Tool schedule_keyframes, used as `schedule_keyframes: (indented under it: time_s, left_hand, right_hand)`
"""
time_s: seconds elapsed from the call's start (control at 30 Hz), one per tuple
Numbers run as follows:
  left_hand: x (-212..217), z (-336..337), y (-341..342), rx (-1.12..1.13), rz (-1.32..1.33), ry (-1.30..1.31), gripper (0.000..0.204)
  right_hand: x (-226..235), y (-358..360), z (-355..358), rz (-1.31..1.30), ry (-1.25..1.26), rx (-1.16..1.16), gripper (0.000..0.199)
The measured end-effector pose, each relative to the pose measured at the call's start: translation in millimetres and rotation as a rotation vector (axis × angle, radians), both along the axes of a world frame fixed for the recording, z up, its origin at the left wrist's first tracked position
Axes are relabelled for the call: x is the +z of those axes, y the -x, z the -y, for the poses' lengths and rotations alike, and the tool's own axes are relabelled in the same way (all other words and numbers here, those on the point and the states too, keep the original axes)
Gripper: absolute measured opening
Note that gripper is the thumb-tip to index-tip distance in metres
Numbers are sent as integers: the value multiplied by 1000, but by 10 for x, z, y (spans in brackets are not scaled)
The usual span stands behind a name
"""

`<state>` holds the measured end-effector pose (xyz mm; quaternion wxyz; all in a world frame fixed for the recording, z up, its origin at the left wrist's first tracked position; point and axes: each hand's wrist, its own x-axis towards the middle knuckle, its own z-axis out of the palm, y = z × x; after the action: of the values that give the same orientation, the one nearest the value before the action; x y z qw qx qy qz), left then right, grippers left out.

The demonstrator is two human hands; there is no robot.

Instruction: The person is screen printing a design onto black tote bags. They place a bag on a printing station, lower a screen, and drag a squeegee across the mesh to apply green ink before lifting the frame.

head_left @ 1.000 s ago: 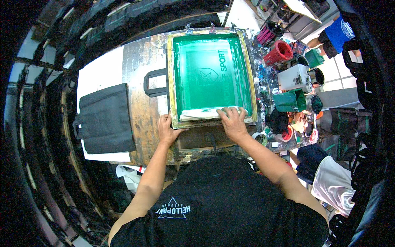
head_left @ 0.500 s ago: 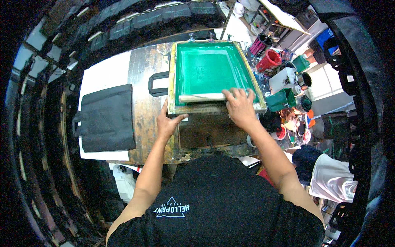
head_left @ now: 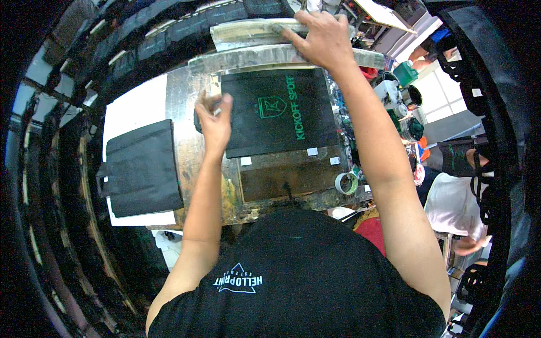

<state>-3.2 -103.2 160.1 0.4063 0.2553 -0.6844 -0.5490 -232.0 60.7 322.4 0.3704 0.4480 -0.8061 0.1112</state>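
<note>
The printing screen (head_left: 253, 59) is tilted up at the far side of the table, its near frame edge raised. My right hand (head_left: 324, 42) is up there, closed on the wooden squeegee (head_left: 242, 35) resting along the screen's edge. Beneath lies a flat black bag (head_left: 253, 127) with a green shield emblem and green lettering on it. Beside its left edge is my left hand (head_left: 216, 121), thumb and fingers apart, slightly blurred, close to the bag's dark handle.
Another black bag (head_left: 141, 169) lies on a white sheet (head_left: 135, 98) at left. Ink pots (head_left: 414, 128) and a green jug (head_left: 404, 73) crowd the right side. A tape roll (head_left: 346, 183) sits near the front edge. Other people's hands (head_left: 472, 245) show at far right.
The screen has swung up and away, uncovering the black bag with its green print. My right hand has moved far with the squeegee; my left has left the frame and moved slightly up and left.
</note>
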Motion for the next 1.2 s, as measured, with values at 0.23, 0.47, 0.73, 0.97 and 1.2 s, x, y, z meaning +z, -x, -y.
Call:
schedule_keyframes:
  time_s: [0.23, 0.47, 0.73, 0.97, 1.2]
  left_hand:
    - [-1634, -160, -731, 54, 1027, 271, 89]
    - [-1647, -19, -574, 36, 973, 177, 53]
    - [-853, 798, -463, -120, 559, -204, 23]
    - [82, 2286, -1041, 135, 793, -165, 59]
    - [-500, 3581, -2304, 692, 997, 141, 71]
  right_hand:
    - [407, 22, 179, 271, 44, 86, 69]
    - [613, 241, 287, 355, -84, 16, 76]
    - [745, 314, 393, 486, -133, -7, 71]
    - [314, 453, 315, 67, 57, 32, 60]
    - [277, 225, 251, 176, 13, 66, 56]
